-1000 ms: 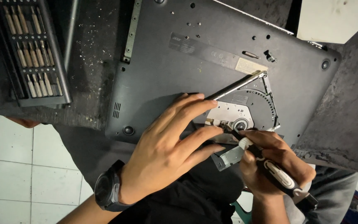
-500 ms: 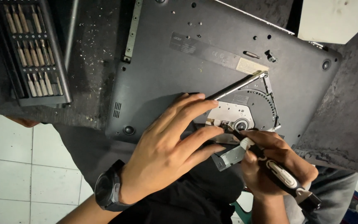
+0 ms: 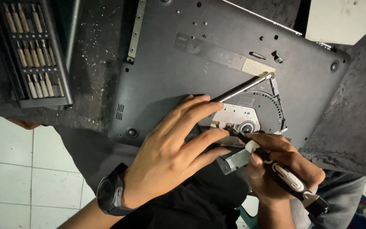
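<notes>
Dark grey plastic formed the underside of the laptop point(image 3: 217, 63), which lay bottom-up on the workbench point(image 3: 94, 72) so its screws and optical drive bay point(image 3: 250, 114) faced up. Spread flat, the left hand point(image 3: 170, 157) pressed its fingers on the case and drive tray edge, apparently steadying them. Curled tight, the right hand point(image 3: 284, 169) gripped a black-and-white screwdriver point(image 3: 276, 167), tip at the drive mechanism. A bit set tray point(image 3: 32, 51) sat well apart.

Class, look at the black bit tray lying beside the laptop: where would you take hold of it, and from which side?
Grip the bit tray across its long outer edges, coming from above. It lies flat on the bench, and its bits fill the middle, so only the rim is free.
</notes>
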